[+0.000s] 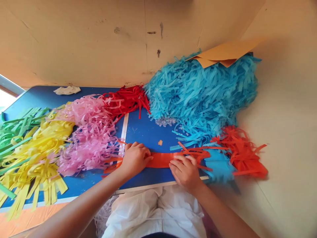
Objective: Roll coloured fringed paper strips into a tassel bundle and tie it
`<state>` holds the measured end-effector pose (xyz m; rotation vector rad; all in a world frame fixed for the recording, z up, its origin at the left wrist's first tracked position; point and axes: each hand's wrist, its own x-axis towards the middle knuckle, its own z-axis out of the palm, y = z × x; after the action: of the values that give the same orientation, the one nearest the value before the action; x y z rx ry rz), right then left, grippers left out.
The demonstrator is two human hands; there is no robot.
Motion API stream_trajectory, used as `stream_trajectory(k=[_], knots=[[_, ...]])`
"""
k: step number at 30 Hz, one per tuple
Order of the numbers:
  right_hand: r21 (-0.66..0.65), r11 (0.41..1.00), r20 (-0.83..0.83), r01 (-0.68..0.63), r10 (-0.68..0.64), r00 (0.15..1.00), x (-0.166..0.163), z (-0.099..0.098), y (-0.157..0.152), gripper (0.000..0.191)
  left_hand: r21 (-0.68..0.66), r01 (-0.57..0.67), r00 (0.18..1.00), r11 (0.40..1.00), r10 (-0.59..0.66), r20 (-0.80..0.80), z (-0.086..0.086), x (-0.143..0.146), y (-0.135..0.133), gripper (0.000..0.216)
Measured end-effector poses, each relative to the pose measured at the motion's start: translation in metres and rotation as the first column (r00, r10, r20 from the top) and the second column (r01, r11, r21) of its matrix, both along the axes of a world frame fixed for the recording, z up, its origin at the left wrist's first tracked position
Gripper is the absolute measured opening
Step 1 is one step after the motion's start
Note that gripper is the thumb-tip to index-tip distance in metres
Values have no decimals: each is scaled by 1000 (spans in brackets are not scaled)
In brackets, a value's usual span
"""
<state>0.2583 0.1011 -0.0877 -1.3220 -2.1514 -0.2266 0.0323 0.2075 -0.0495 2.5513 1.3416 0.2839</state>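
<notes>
An orange fringed paper strip (160, 160) lies flat along the near edge of the blue table (146, 132). My left hand (135, 158) rests on its left part with fingers curled and pressed onto the paper. My right hand (185, 170) presses on the strip further right, fingers bent, fingertips pinching its edge. The strip's cut fringes (195, 152) spread out to the right of my right hand. Between the two hands the strip is bare and smooth.
Piles of shredded paper crowd the table: blue (200, 92) at back right, orange (242, 152) at right, red (126, 99), pink (91, 132), yellow (37, 148), green (15, 129) at left. Brown cardboard (223, 53) tops the blue pile. A white rag (67, 90) lies at the back.
</notes>
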Motion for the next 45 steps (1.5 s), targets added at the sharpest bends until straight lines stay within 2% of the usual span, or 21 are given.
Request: stream_trajectory(k=[6,14,21,25,27,31,36,39,45], knots=[[-19,1000,16,-25,25,1000,1,2,0,10,-43,-9,1000,999,8,-26,-8,5,-1,15],[-36,998,31,-52,54,998,2,-1,-1,11,-55,-34,995,998,29,-90,-6,11,1,18],[-118,992,107,-38,51,993,-5,7,0,36,-33,10,994,999,-13,-105,-5,12,7,14],[-200,975,129,-98,126,984,-12,8,2,43,19,45,996,999,-43,-83,-4,12,8,9],[-184,978,111,-98,119,987,-14,5,0,34,78,144,989,986,-141,-49,-7,12,6,10],[-107,993,63,-51,58,996,-13,-4,-5,19,146,394,918,908,-397,-8,-15,9,0,20],[-58,998,33,-29,31,999,-10,-12,-9,18,189,399,913,897,-409,14,-15,0,-11,19],[-28,1000,38,-15,16,999,-11,-12,-10,16,270,394,910,879,-414,23,-16,-3,-17,35],[89,996,-18,28,-27,999,-17,-4,-8,12,452,309,933,837,-358,25,-24,5,-24,15]])
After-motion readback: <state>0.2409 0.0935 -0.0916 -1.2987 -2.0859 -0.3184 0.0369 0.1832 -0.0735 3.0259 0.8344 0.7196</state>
